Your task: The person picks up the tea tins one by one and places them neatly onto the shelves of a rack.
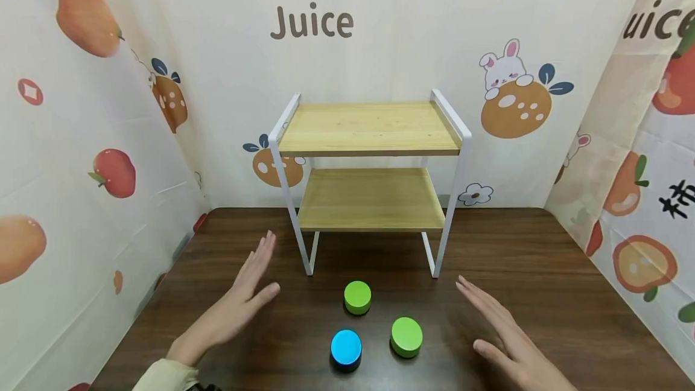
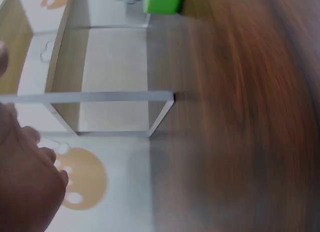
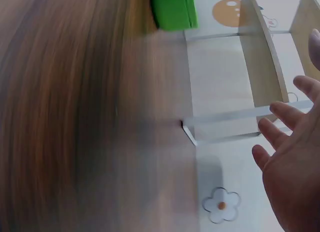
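Observation:
My left hand point(image 1: 233, 312) is held over the table left of the round pieces, fingers straight and thumb spread, holding nothing. On the other side my right hand point(image 1: 510, 343) hovers in the same way, its fingers extended and slightly apart in the right wrist view. Between the hands lie three short round pieces: a green one point(image 1: 357, 297) nearest the shelf, a second green one point(image 1: 406, 336) to the right, and a blue-topped one point(image 1: 346, 347) with a dark lower part at the front. Neither hand touches them.
A two-tier shelf point(image 1: 371, 198) with wooden boards and a white frame stands on the dark wooden table point(image 1: 499, 240), behind the round pieces. A printed fruit curtain point(image 1: 380, 47) hangs behind it and along both sides.

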The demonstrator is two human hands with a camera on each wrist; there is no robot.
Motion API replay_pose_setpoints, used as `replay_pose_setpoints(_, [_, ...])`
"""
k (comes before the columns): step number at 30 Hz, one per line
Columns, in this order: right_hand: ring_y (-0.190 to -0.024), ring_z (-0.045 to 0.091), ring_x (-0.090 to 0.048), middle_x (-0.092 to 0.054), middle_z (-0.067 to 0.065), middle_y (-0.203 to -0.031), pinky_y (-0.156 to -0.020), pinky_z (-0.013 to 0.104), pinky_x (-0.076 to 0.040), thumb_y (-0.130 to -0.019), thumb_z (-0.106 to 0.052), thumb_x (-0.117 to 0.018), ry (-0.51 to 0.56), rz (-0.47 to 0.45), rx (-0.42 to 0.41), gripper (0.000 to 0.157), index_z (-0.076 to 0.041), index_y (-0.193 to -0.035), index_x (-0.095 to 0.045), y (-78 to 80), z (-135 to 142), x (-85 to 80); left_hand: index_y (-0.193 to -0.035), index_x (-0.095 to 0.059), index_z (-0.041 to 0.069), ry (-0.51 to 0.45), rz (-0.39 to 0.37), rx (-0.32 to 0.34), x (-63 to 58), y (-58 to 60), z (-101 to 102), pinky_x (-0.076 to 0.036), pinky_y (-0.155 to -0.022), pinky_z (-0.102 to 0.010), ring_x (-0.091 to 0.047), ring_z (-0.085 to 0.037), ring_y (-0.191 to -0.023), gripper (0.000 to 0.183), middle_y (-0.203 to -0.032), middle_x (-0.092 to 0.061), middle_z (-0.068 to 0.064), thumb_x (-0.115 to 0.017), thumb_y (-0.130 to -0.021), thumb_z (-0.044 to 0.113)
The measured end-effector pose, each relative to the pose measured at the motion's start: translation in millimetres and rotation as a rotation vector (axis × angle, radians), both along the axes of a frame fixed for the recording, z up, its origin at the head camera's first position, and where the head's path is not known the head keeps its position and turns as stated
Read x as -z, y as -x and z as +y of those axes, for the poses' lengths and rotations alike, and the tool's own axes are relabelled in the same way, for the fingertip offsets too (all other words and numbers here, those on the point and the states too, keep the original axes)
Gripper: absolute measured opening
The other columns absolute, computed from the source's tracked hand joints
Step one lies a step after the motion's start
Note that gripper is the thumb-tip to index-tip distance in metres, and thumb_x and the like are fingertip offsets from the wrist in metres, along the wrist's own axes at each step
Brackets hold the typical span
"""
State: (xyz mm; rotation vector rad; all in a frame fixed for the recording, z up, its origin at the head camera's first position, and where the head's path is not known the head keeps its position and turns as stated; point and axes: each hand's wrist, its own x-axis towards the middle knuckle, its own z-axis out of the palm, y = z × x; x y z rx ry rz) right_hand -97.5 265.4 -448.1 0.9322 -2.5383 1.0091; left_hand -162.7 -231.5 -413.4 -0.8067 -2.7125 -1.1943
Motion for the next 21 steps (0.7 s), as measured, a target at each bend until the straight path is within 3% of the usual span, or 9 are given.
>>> replay_pose_setpoints(2, [-0.158, -0.006, -0.018, -0.027, 0.005, -0.176, -0.112, 0.003, -0.014, -0.095, 0.003, -0.064, 0.084, -0.060, -0.002, 0.082, -0.008, -0.167, -0.027, 2.0, -6, 3.4, -0.170, 0.006, 0.035, -0.129, -0.093, -0.017, 3.7, 9.0, 1, 0.003, -0.130, -0.035, 0.011, -0.025, -0.165, 0.077, -0.179, 0.008, -0.001, -0.046, -0.114, 0.023])
replay_pose_setpoints(6, [-0.159, -0.005, -0.020, -0.025, 0.011, -0.176, -0.114, 0.004, -0.019, -0.095, 0.012, -0.056, 0.272, -0.148, -0.059, 0.082, -0.005, -0.168, -0.022, 7.3, -20, 17.4, -0.167, 0.015, 0.040, -0.351, -0.228, -0.060, 14.8, 28.1, 4, -0.014, -0.129, -0.032, 0.008, -0.033, -0.165, 0.069, -0.179, 0.012, 0.002, -0.032, -0.117, 0.027])
replay_pose_setpoints(9, [-0.159, -0.003, -0.023, -0.023, 0.009, -0.176, -0.117, 0.006, -0.022, -0.095, 0.016, -0.049, 0.407, -0.200, -0.121, 0.082, -0.002, -0.168, -0.018, 11.6, -32, 29.5, -0.166, 0.021, 0.034, -0.523, -0.285, -0.043, 26.0, 45.5, 10, -0.014, -0.131, -0.031, 0.008, -0.036, -0.165, 0.066, -0.178, 0.014, -0.005, -0.024, -0.118, 0.030])
replay_pose_setpoints(11, [-0.159, 0.000, -0.027, -0.022, 0.006, -0.177, -0.119, 0.010, -0.026, -0.095, 0.018, -0.045, 0.491, -0.228, -0.166, 0.082, 0.000, -0.168, -0.013, 14.0, -41, 36.9, -0.166, 0.023, 0.028, -0.600, -0.302, -0.031, 33.2, 55.4, 16, -0.010, -0.133, -0.048, 0.010, -0.038, -0.164, 0.066, -0.178, 0.017, -0.011, -0.021, -0.117, 0.031])
replay_pose_setpoints(13, [-0.158, 0.003, -0.031, -0.021, 0.002, -0.178, -0.119, 0.014, -0.031, -0.096, 0.019, -0.042, 0.578, -0.264, -0.221, 0.082, 0.000, -0.168, -0.007, 16.1, -48, 43.6, -0.167, 0.023, 0.024, -0.632, -0.311, -0.031, 40.3, 63.1, 23, -0.004, -0.129, -0.062, 0.013, -0.040, -0.164, 0.067, -0.177, 0.018, -0.014, -0.022, -0.117, 0.032])
replay_pose_setpoints(14, [-0.158, 0.004, -0.032, -0.020, 0.003, -0.178, -0.119, 0.016, -0.032, -0.096, 0.019, -0.040, 0.615, -0.272, -0.248, 0.082, 0.002, -0.168, -0.004, 17.5, -51, 46.1, -0.167, 0.023, 0.023, -0.632, -0.314, -0.035, 44.0, 66.3, 26, -0.004, -0.128, -0.064, 0.013, -0.041, -0.164, 0.068, -0.177, 0.018, -0.015, -0.023, -0.117, 0.032])
replay_pose_setpoints(17, [-0.158, 0.007, -0.034, -0.020, 0.001, -0.178, -0.120, 0.019, -0.035, -0.098, 0.018, -0.037, 0.729, -0.335, -0.328, 0.081, 0.002, -0.167, 0.003, 20.8, -56, 51.8, -0.167, 0.022, 0.021, -0.620, -0.334, -0.040, 54.0, 74.1, 36, -0.004, -0.128, -0.065, 0.010, -0.042, -0.164, 0.069, -0.177, 0.017, -0.017, -0.024, -0.117, 0.032])
replay_pose_setpoints(21, [-0.157, 0.008, -0.035, -0.022, -0.002, -0.177, -0.120, 0.021, -0.036, -0.100, 0.016, -0.038, 0.781, -0.399, -0.380, 0.081, 0.002, -0.167, 0.005, 24.2, -61, 57.1, -0.167, 0.021, 0.019, -0.640, -0.380, -0.030, 64.2, 82.6, 43, -0.007, -0.129, -0.063, 0.000, -0.044, -0.164, 0.068, -0.177, 0.011, -0.019, -0.021, -0.117, 0.037])
